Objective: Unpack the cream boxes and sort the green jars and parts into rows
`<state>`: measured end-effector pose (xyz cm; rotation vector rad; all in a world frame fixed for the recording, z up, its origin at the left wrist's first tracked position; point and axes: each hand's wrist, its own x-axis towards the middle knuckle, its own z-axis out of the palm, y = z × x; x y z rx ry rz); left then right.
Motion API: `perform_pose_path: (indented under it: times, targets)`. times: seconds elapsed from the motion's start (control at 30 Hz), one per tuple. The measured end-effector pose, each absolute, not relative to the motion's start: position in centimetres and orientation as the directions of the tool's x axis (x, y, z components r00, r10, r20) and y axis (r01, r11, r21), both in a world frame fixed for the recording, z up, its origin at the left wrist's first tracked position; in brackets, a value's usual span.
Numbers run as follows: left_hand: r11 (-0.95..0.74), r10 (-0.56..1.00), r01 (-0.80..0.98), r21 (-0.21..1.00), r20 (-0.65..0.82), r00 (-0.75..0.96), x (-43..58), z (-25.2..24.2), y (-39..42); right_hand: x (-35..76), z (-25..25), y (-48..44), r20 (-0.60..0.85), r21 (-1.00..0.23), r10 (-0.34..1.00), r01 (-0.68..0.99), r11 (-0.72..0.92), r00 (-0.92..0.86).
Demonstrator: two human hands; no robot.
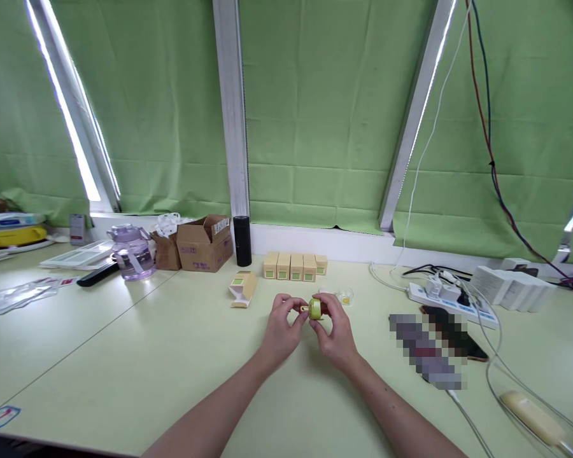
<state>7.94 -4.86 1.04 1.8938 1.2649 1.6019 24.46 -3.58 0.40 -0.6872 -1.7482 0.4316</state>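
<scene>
Both our forearms come in from 6 o'clock and meet above the middle of the table (pixel 124 356). Our left hand (pixel 281 326) and our right hand (pixel 335 332) are curled, and the fingertips pinch a small green round object (pixel 314 309) between them, just over the table. At 12 o'clock from it stands a row of beige boxes (pixel 293 266). At 10 o'clock lies an open carton (pixel 243 288).
</scene>
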Motion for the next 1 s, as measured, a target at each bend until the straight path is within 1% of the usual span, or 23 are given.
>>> perform_pose_path:
  times: [0.23, 0.53, 0.73, 0.9, 1.0]
  targets:
    - [-0.502, 0.814, 0.411, 0.761, 0.576, -0.073, 7.70, 1.56, -4.77, 24.52, 0.28, -3.58, 0.720, -0.634, 0.666, 0.205, 0.746, -0.197]
    - [-0.495, 0.837, 0.358, 0.792, 0.545, -0.050, 7.48, 1.71, -4.61, 24.66, 0.75, -3.91, 0.717, -0.636, 0.656, 0.165, 0.754, -0.237]
    - [-0.476, 0.865, 0.284, 0.833, 0.502, -0.024, 7.22, 1.53, -4.38, 24.72, 0.33, -3.67, 0.698, -0.656, 0.672, 0.156, 0.739, -0.249]
    - [-0.443, 0.880, 0.252, 0.860, 0.470, -0.058, 7.27, 1.53, -4.19, 24.39, 0.31, -3.60, 0.651, -0.729, 0.721, 0.066, 0.681, -0.238]
    - [-0.438, 0.875, 0.278, 0.855, 0.476, -0.086, 7.35, 1.67, -4.12, 24.14, 0.44, -3.64, 0.627, -0.767, 0.746, -0.013, 0.641, -0.224]
